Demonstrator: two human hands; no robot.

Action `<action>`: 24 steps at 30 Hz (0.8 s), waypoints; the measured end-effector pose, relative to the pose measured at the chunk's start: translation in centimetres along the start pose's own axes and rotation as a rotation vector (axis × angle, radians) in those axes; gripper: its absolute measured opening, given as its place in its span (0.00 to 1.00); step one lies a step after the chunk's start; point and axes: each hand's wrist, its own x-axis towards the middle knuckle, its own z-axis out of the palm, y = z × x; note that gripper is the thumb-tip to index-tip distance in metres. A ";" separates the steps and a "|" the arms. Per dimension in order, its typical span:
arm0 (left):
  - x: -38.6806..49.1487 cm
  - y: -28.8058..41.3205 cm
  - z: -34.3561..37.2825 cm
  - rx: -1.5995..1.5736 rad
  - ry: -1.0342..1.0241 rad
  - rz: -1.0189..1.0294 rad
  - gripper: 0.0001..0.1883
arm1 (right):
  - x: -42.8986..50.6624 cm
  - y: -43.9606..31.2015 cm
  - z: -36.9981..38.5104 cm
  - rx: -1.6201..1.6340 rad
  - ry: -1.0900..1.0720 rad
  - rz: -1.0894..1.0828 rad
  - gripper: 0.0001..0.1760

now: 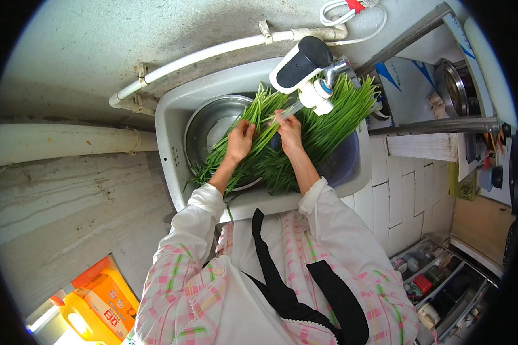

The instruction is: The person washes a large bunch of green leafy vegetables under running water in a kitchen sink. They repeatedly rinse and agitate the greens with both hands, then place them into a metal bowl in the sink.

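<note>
In a light grey sink (175, 129) lie long green leafy stalks (341, 116), which look like Chinese chives. My left hand (240, 141) grips a bunch of them above a steel basin (198, 116) on the sink's left side. Close beside it, my right hand (288, 129) pinches several pale stalk ends just under the faucet (315, 95), where a clear stream or tube reaches the fingers. A larger pile of the stalks rests to the right, partly over a blue-purple plastic basin (343, 159). The leafy tips hang over the steel basin's front rim.
A white pipe (207, 55) runs along the wall behind the sink, and a thicker pipe (69, 144) is at the left. Metal shelving (431, 127) with a pot stands at the right. A yellow jug (80, 317) is at the lower left, drawers (440, 289) at the lower right.
</note>
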 end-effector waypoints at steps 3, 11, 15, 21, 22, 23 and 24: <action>-0.3 0.7 0.2 0.107 0.159 0.165 0.10 | -0.3 -0.1 0.4 -0.010 -0.015 -0.006 0.07; 0.8 5.3 0.1 0.605 0.137 0.442 0.13 | 0.2 0.1 0.3 -0.307 0.019 0.039 0.08; 3.5 5.4 0.2 0.255 -0.244 0.268 0.14 | 0.0 -0.3 0.2 -0.149 -0.019 0.029 0.08; 4.6 2.5 0.4 0.017 -0.146 0.187 0.11 | -0.6 -1.0 0.3 0.030 0.053 0.130 0.11; 4.7 2.2 0.5 -0.416 -0.042 0.086 0.11 | -0.7 -1.0 0.2 -0.009 0.047 0.128 0.11; 5.0 2.0 -0.1 -0.338 0.083 0.022 0.13 | -0.7 -1.0 0.3 -0.047 0.044 0.124 0.12; 5.0 1.9 -0.1 -0.211 0.063 0.017 0.14 | -0.8 -1.0 0.3 -0.093 0.059 0.137 0.12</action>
